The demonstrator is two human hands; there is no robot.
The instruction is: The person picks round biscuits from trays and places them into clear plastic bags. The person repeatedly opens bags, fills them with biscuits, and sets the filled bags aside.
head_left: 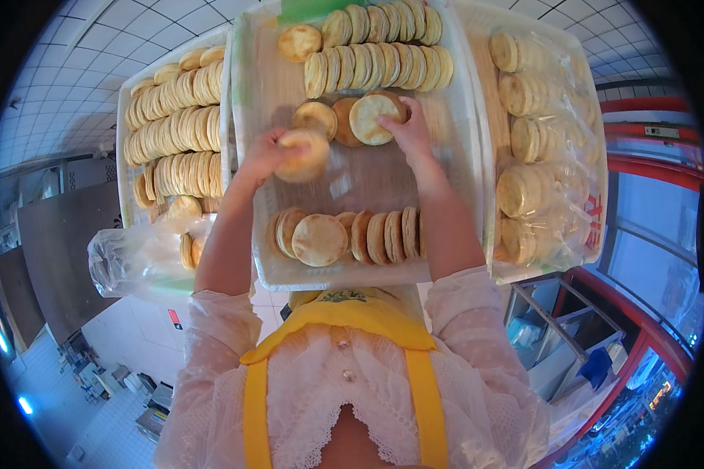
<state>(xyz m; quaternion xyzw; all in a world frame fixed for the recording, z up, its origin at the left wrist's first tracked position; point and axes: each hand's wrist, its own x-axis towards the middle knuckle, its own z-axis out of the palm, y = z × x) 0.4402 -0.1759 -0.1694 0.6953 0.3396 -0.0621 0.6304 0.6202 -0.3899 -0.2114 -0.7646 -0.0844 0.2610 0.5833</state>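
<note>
My left hand [270, 153] grips a round flatbread [305, 157], blurred by motion, over the middle tray [252, 111]. My right hand [412, 130] holds a pale flatbread [375, 121] by its right edge, with a browner one [346, 123] partly hidden behind it. Another browned flatbread [317, 117] lies just beyond my left hand. Two rows of flatbreads stand on edge at the tray's far side, the nearer row [378, 69] just beyond my hands. Along the near side runs another row [378, 237], with one flatbread [320, 240] leaning flat-faced against it. My right forearm covers its right end.
A left tray [123, 111] holds several rows of flatbreads. At its near end lies a clear plastic bag [135, 258] with flatbreads by its mouth. The right tray [586, 76] carries bagged stacks [519, 190]. Below it is a metal-framed rack [548, 316].
</note>
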